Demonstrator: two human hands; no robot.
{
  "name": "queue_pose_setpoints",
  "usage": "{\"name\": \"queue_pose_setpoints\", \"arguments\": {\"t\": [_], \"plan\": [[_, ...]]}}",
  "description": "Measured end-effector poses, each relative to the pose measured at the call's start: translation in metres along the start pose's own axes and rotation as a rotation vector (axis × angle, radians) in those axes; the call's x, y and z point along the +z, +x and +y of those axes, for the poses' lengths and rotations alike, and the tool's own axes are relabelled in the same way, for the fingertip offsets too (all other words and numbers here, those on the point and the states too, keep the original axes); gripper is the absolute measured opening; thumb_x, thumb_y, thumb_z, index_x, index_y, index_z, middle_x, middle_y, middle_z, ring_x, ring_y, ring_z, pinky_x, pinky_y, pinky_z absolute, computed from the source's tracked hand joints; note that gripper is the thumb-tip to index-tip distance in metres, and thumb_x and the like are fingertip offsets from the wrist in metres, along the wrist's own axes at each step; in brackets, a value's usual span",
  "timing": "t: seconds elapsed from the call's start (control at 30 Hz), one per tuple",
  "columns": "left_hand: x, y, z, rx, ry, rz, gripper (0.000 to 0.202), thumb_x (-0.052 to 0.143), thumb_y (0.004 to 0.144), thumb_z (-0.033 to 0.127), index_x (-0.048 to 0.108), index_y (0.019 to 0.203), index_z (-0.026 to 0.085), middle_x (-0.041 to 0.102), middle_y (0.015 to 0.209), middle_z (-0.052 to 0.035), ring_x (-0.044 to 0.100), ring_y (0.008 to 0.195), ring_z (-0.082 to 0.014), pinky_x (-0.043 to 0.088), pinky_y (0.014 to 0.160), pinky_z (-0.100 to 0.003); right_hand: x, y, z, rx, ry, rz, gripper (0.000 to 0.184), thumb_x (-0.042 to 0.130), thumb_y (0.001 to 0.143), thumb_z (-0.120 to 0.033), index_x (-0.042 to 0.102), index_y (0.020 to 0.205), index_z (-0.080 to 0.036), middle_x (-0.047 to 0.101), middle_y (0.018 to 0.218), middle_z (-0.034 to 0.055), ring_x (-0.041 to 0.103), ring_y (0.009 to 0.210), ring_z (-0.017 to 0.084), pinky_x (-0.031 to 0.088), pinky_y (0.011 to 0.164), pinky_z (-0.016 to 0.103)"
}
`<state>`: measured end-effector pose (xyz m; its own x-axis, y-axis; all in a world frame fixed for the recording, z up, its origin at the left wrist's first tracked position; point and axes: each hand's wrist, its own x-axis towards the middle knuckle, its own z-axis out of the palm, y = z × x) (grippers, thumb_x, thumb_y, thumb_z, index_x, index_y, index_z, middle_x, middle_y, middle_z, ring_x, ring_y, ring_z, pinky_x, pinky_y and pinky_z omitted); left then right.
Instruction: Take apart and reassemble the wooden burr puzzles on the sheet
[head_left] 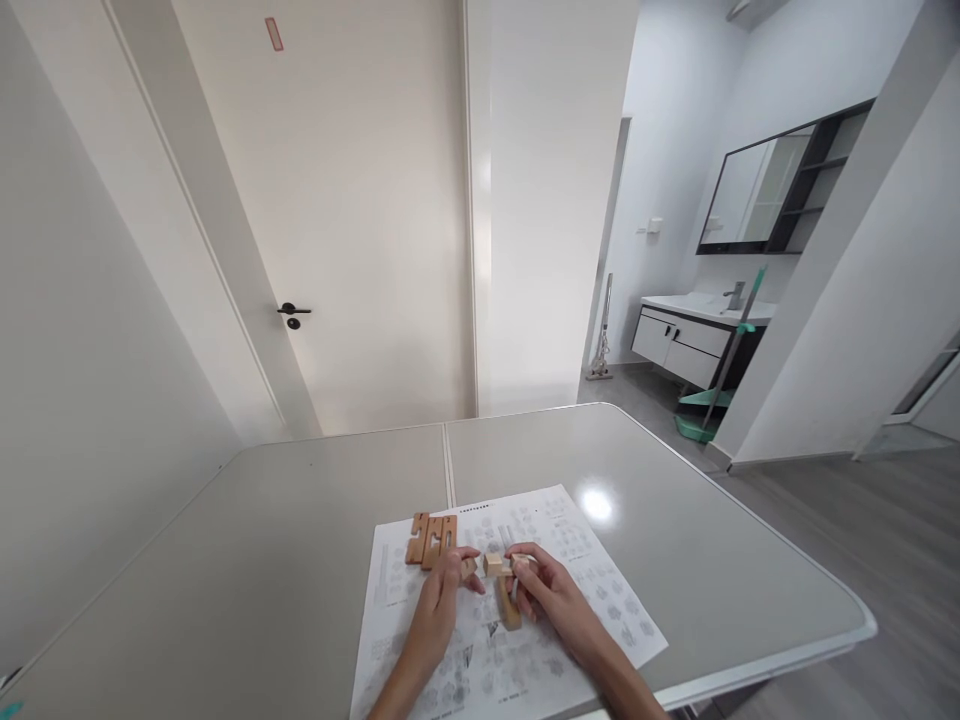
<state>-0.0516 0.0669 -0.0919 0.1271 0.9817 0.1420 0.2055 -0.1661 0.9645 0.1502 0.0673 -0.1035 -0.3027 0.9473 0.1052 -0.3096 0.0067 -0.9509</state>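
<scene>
My left hand and my right hand meet over a printed instruction sheet on the grey table. Together they pinch a small assembly of notched wooden puzzle pieces, one bar of which hangs down toward me between the hands. Both hands have their fingers curled on the wood. Three more notched wooden pieces lie side by side on the sheet, just beyond my left hand.
The table has a seam down its middle and a rounded far right corner. Behind it stand a white door with a black handle, a washbasin cabinet under a mirror, and a green dustpan and broom on the floor.
</scene>
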Motion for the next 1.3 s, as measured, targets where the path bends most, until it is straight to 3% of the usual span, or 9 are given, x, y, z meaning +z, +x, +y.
{"name": "queue_pose_setpoints", "arguments": {"t": [0.1,0.2,0.3,0.43,0.6,0.67,0.83,1.1,1.3], "plan": [[0.001,-0.001,0.000,0.006,-0.028,-0.014,0.056,0.030,0.101,0.067,0.061,0.092,0.021,0.056,0.064,0.0009,0.053,0.065,-0.0189,0.043,0.072,-0.033,0.001,-0.001,-0.002,0.007,0.004,0.002,0.042,0.063,0.093,-0.062,0.062,0.108,-0.022,0.064,0.076,-0.0013,0.042,0.053,0.009,0.032,0.056,0.025],[0.001,-0.002,0.002,-0.026,-0.085,-0.028,0.056,0.030,0.099,0.071,0.047,0.076,0.022,0.039,0.058,0.0057,0.033,0.053,-0.0132,0.031,0.056,-0.027,0.001,-0.001,-0.003,0.011,0.003,-0.002,0.042,0.064,0.093,-0.061,0.062,0.108,-0.022,0.064,0.075,-0.0016,0.042,0.053,0.009,0.032,0.057,0.025],[0.001,-0.002,0.003,-0.084,-0.113,-0.047,0.060,0.035,0.094,0.077,0.038,0.068,0.023,0.031,0.059,0.0067,0.021,0.051,-0.0108,0.020,0.050,-0.026,0.001,-0.001,-0.003,0.007,0.003,-0.008,0.042,0.063,0.094,-0.061,0.061,0.109,-0.022,0.064,0.075,-0.0017,0.042,0.054,0.009,0.032,0.057,0.025],[0.001,-0.001,0.002,-0.094,-0.085,-0.067,0.067,0.038,0.089,0.082,0.039,0.060,0.022,0.030,0.054,0.0062,0.022,0.052,-0.0108,0.018,0.051,-0.028,0.000,0.000,-0.001,0.007,0.008,-0.011,0.041,0.063,0.094,-0.060,0.061,0.108,-0.022,0.064,0.077,-0.0014,0.042,0.054,0.009,0.033,0.057,0.025],[0.000,-0.001,0.001,-0.197,-0.165,-0.048,0.070,0.025,0.093,0.081,0.058,0.084,0.020,0.040,0.065,0.0041,0.026,0.054,-0.0118,0.021,0.053,-0.026,0.001,-0.002,-0.001,0.017,0.015,-0.009,0.042,0.064,0.093,-0.061,0.062,0.108,-0.022,0.064,0.077,-0.0012,0.043,0.054,0.009,0.032,0.057,0.025],[0.001,-0.001,0.000,-0.232,-0.197,-0.028,0.066,0.030,0.093,0.080,0.060,0.096,0.021,0.046,0.073,0.0030,0.028,0.055,-0.0112,0.023,0.053,-0.025,0.001,-0.003,-0.003,0.021,0.007,-0.007,0.041,0.064,0.093,-0.060,0.062,0.108,-0.022,0.063,0.073,-0.0022,0.042,0.054,0.010,0.032,0.057,0.026],[0.003,0.000,-0.004,-0.146,-0.079,0.026,0.054,0.050,0.090,0.074,0.062,0.099,0.022,0.049,0.075,0.0020,0.039,0.060,-0.0143,0.033,0.057,-0.025,0.001,-0.002,-0.004,0.017,0.010,-0.003,0.040,0.064,0.093,-0.060,0.062,0.107,-0.022,0.063,0.075,-0.0018,0.042,0.053,0.009,0.032,0.057,0.026],[0.000,0.004,-0.004,0.012,0.085,-0.032,0.048,0.050,0.096,0.061,0.066,0.109,0.018,0.053,0.076,-0.0001,0.048,0.070,-0.0183,0.041,0.068,-0.028,0.001,-0.001,-0.003,0.021,0.007,0.003,0.046,0.065,0.091,-0.064,0.062,0.108,-0.021,0.064,0.076,-0.0011,0.044,0.053,0.010,0.033,0.056,0.025],[-0.002,0.000,-0.008,-0.008,0.083,-0.044,0.050,0.046,0.100,0.057,0.065,0.130,0.022,0.070,0.113,-0.0110,0.062,0.105,-0.0276,0.046,0.099,-0.040,0.001,-0.001,-0.001,0.014,-0.001,0.019,0.046,0.065,0.091,-0.064,0.063,0.109,-0.022,0.063,0.072,-0.0018,0.044,0.053,0.010,0.032,0.056,0.026]]}}
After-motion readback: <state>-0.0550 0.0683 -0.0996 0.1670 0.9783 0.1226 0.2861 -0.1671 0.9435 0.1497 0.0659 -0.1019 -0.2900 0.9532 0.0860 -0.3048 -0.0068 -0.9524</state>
